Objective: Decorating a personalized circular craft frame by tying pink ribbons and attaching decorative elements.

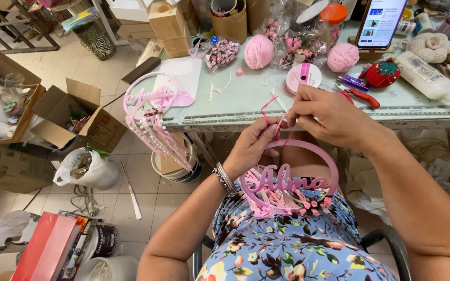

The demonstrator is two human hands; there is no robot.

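A pink hoop (332,174) with a cursive name cut-out and small pink flowers rests on my lap, against my floral dress. My left hand (252,145), with silver bracelets at the wrist, pinches a thin pink ribbon (267,105) at the top of the hoop. My right hand (329,118) grips the same ribbon just to the right, its fingers closed above the hoop's upper rim. Where the fingers meet, the ribbon is hidden. Both hands sit just in front of the table's front edge (225,118).
A second pink hoop (149,93) with pearl strands hangs over the table's left corner. On the table lie a ribbon spool (303,77), pink yarn balls (259,51), red-handled pliers (364,98), a glue bottle (423,75) and a propped phone (380,21). Cardboard boxes (87,112) and a bucket (175,166) stand on the floor at left.
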